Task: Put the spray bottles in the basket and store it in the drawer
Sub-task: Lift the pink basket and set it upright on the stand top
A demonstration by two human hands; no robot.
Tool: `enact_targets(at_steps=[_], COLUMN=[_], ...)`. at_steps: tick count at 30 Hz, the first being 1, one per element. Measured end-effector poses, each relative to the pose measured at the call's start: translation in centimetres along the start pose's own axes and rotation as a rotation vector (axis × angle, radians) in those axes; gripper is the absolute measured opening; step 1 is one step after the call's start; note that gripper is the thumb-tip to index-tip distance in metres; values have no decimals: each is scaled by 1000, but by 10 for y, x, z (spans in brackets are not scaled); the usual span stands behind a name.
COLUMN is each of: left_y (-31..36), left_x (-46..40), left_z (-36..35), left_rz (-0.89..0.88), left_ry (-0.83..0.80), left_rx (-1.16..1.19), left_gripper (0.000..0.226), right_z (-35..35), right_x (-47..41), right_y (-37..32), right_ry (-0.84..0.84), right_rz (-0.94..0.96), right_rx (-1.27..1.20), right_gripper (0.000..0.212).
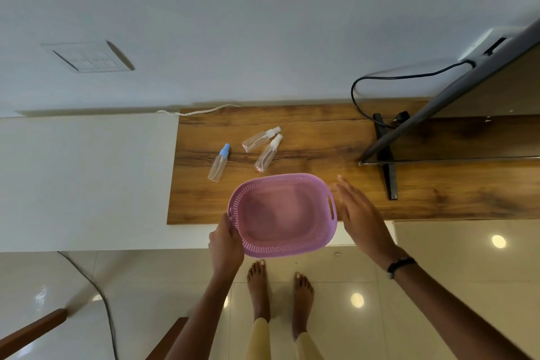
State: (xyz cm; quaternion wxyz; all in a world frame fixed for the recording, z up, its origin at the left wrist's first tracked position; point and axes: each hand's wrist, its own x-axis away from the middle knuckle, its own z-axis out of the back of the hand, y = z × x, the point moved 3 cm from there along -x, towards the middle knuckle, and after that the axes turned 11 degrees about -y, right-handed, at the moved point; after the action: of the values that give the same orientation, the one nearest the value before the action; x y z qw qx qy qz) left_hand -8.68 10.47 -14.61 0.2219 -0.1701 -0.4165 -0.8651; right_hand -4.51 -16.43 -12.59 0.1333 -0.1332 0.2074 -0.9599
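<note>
A pink perforated basket point(318, 238) with nothing in it hangs over the front edge of the wooden cabinet top point(321, 184). My left hand point(226, 238) grips its left rim. My right hand point(358, 213) is flat with fingers spread, just right of the basket's right handle and apart from it. Three clear spray bottles lie on the wood beyond the basket: one with a blue cap point(219, 164) at the left, and two with white caps point(260, 139) point(268, 153) side by side.
A television point(467, 102) on a black stand point(387, 161) fills the right of the cabinet top, its black cable point(355, 90) looping up the wall. A white cord point(198, 111) lies at the back edge. My bare feet point(277, 286) stand on tiled floor.
</note>
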Motion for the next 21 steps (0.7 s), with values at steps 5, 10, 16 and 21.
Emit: enact_targets(at_steps=[5,10,16,21], left_y=[6,3,5,9], left_x=[-12,-30,-43,-50], left_z=[-1,3,7,10], left_rz=[-20,-3,2,1], left_ry=[-52,-98,-147,-164], left_rx=[6,-10,20,23], left_gripper=[17,17,18,19], right_z=[-23,-24,-20,-21], right_x=[4,-5,-19,-26], right_y=[-8,-10,-11,-10], right_ry=[-115,-58,-38,-56], right_rz=[-328,-321,-298,-316], right_rx=[-434,-414,-421,-439], right_gripper=[25,13,13,17])
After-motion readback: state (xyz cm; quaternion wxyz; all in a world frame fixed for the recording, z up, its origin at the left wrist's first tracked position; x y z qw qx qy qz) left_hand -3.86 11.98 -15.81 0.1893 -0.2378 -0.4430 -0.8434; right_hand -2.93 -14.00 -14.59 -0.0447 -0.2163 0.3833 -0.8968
